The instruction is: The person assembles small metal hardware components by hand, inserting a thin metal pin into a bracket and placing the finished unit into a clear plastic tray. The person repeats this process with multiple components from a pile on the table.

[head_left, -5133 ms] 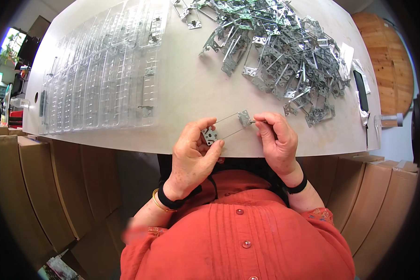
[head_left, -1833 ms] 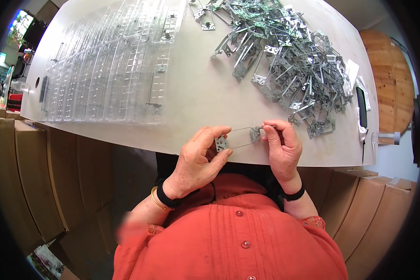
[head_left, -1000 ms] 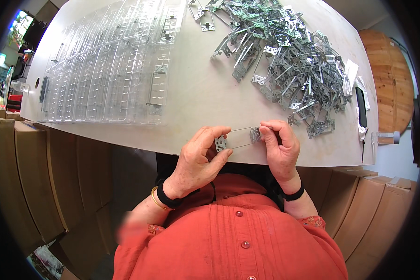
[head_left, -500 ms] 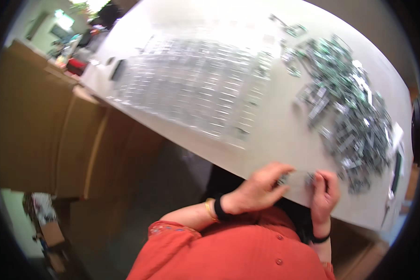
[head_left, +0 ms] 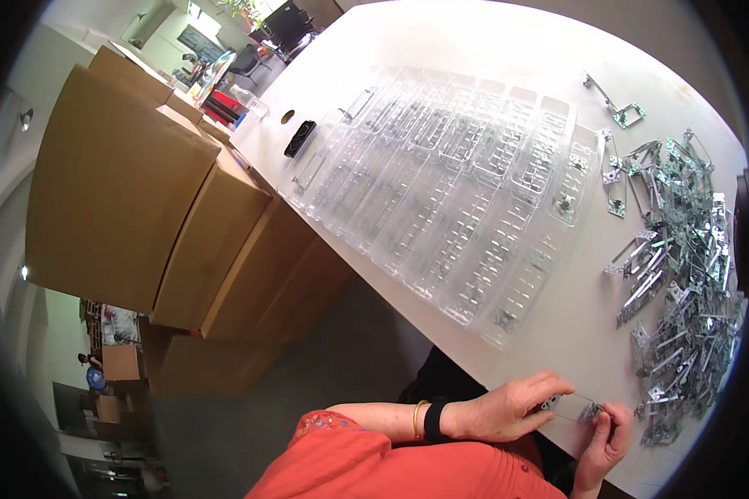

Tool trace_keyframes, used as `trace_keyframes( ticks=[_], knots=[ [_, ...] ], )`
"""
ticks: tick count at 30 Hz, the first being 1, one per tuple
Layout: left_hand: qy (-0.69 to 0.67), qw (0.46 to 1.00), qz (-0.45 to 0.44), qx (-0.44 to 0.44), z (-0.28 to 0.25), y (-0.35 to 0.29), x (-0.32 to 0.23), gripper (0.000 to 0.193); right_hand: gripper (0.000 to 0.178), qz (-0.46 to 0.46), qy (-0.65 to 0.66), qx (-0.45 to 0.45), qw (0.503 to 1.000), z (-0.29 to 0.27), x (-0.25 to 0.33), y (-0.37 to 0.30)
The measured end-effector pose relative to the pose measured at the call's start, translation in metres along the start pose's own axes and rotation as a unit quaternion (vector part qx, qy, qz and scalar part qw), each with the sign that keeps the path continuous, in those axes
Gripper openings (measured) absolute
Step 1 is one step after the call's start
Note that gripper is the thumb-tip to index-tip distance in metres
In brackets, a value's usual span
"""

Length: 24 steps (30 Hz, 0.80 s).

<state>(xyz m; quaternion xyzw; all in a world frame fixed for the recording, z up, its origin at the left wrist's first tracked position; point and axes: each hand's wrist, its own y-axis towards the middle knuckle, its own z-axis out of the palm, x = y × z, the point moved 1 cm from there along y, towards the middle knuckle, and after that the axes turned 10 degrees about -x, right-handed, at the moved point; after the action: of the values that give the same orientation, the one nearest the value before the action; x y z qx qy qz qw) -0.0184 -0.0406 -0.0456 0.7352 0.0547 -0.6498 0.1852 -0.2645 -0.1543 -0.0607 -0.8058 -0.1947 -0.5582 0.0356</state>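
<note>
Near the table's front edge, my left hand [head_left: 512, 407] pinches one end of a small metal bracket piece [head_left: 590, 411], thumb and fingertips closed on its plate. My right hand [head_left: 609, 437] grips the other end between thumb and fingers. A thin wire or rod spans the gap between the hands; its finer details are too small to tell. To the right lies a heap of similar metal bracket pieces [head_left: 682, 249], with silvery bars and greenish reflective plates. Ahead on the left are clear plastic blister trays [head_left: 441, 241] with moulded pockets, some overlapping, a few with metal pieces in them.
The white table [head_left: 549, 333] stretches away to the far side. A single bracket piece [head_left: 616, 106] lies apart at the back right. A black rectangular object [head_left: 299, 139] sits near the left edge. Large cardboard boxes [head_left: 116, 191] stand beyond the table on the left.
The view has swung, so table, trays and heap appear shifted right and lower. Both hands still hold the piece, its two ends now seen more sharply.
</note>
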Motion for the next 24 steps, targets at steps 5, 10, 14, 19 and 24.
trace_keyframes(
  ticks=[5, 10, 14, 19, 24],
  knots=[
    [-0.023, 0.999, -0.032, 0.019, 0.000, 0.007, -0.003, 0.053, 0.011, 0.016, -0.001, -0.007, 1.000, 0.003, 0.020, 0.005],
    [-0.026, 0.997, -0.060, 0.032, 0.003, 0.003, 0.009, 0.054, 0.017, -0.005, -0.021, 0.033, 0.999, -0.007, 0.020, 0.011],
    [-0.025, 0.996, -0.076, 0.044, 0.005, 0.006, 0.010, 0.055, 0.020, -0.016, -0.029, 0.033, 0.999, -0.010, 0.021, 0.013],
    [-0.023, 0.994, -0.093, 0.053, 0.004, 0.008, 0.009, 0.055, 0.018, -0.029, -0.027, 0.020, 0.999, -0.010, 0.018, 0.015],
    [-0.007, 0.994, -0.092, 0.055, 0.006, 0.005, 0.013, 0.055, 0.016, -0.051, -0.039, 0.006, 0.998, -0.008, 0.017, 0.017]
  ],
)
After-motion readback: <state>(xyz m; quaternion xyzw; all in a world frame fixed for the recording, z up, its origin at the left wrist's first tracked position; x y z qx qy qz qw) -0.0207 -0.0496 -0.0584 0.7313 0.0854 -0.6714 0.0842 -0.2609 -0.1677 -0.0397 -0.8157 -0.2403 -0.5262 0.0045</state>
